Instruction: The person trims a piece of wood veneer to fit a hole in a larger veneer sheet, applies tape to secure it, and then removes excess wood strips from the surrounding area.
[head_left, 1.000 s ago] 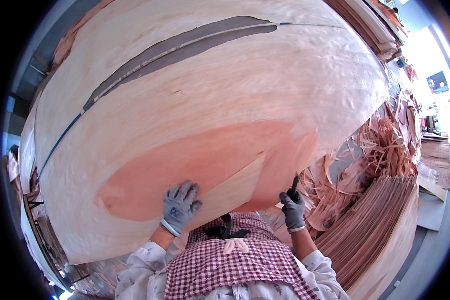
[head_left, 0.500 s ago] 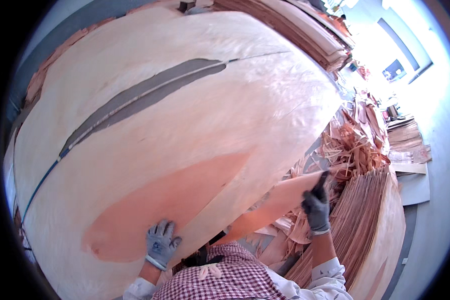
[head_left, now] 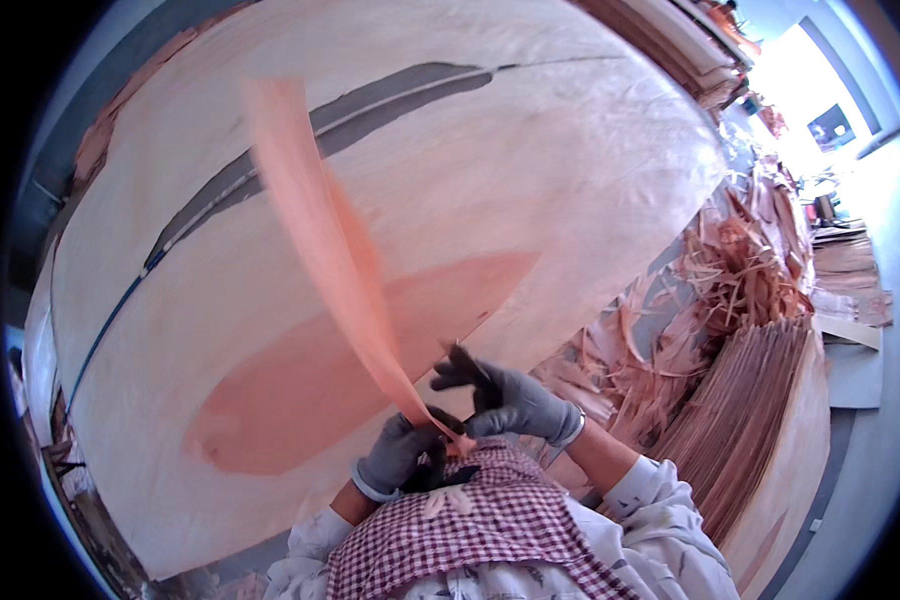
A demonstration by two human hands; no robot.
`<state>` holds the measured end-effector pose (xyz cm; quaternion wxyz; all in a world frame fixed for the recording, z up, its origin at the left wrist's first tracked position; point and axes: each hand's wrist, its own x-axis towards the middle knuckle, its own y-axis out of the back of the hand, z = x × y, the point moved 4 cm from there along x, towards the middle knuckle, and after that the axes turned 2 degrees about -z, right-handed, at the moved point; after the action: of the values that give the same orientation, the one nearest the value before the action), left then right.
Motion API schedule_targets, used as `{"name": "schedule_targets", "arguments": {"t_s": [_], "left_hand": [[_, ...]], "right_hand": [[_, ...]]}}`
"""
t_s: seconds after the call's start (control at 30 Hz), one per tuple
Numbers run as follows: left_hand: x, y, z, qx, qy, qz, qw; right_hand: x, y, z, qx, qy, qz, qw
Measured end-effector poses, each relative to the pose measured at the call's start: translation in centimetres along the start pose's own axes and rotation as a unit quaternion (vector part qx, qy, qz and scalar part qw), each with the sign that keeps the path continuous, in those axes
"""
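A long, thin pink veneer strip [head_left: 310, 230], blurred at its raised end, rises over the pale veneer sheet [head_left: 580, 180]. My left hand [head_left: 395, 455], in a grey glove with dark palm, grips the strip's lower end near the chequered apron [head_left: 490, 520]. My right hand [head_left: 510, 405], also gloved, is just right of it with fingers spread and dark fingertips raised. The sheet has a pink oval area [head_left: 280, 390] and a long dark gap [head_left: 200, 210] crossed by a thin rod or cord [head_left: 110, 320].
Torn veneer scraps [head_left: 730, 260] heap up along the sheet's right side. A thick veneer stack [head_left: 730, 420] stands at the lower right, another [head_left: 670, 55] at the far right corner. A bright opening [head_left: 800, 70] is at the upper right.
The pink strip, earlier low at the right beside my right hand, has swung up and leftward over the sheet. Both hands have drawn together; my left has left the sheet and grips the strip.
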<state>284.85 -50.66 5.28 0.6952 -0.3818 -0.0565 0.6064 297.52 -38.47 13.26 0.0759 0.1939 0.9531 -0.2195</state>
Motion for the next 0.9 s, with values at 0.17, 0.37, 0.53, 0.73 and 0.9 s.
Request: {"name": "schedule_targets", "arguments": {"t_s": [0.17, 0.37, 0.53, 0.73, 0.9], "left_hand": [[-1.3, -0.3, 1.6, -0.172, -0.096, 0.038, 0.98], [0.6, -1.0, 1.1, -0.202, -0.151, 0.045, 0.966], [3.5, -3.4, 2.1, -0.232, -0.098, 0.024, 0.968], [7.3, -5.3, 6.8, -0.166, -0.077, -0.006, 0.983], [8.2, 0.4, 10.3, -0.12, -0.23, -0.013, 0.966]], "right_hand": [[-3.7, 1.1, 12.5, -0.144, -0.108, -0.035, 0.983], [-8.5, 3.9, 13.4, -0.114, -0.153, 0.017, 0.981], [-11.2, 6.6, 12.3, -0.078, -0.077, 0.197, 0.974], [-13.5, 8.1, 7.1, 0.017, -0.052, 0.373, 0.926], [-16.9, 11.6, 1.8, -0.071, -0.001, 0.483, 0.872]]}}
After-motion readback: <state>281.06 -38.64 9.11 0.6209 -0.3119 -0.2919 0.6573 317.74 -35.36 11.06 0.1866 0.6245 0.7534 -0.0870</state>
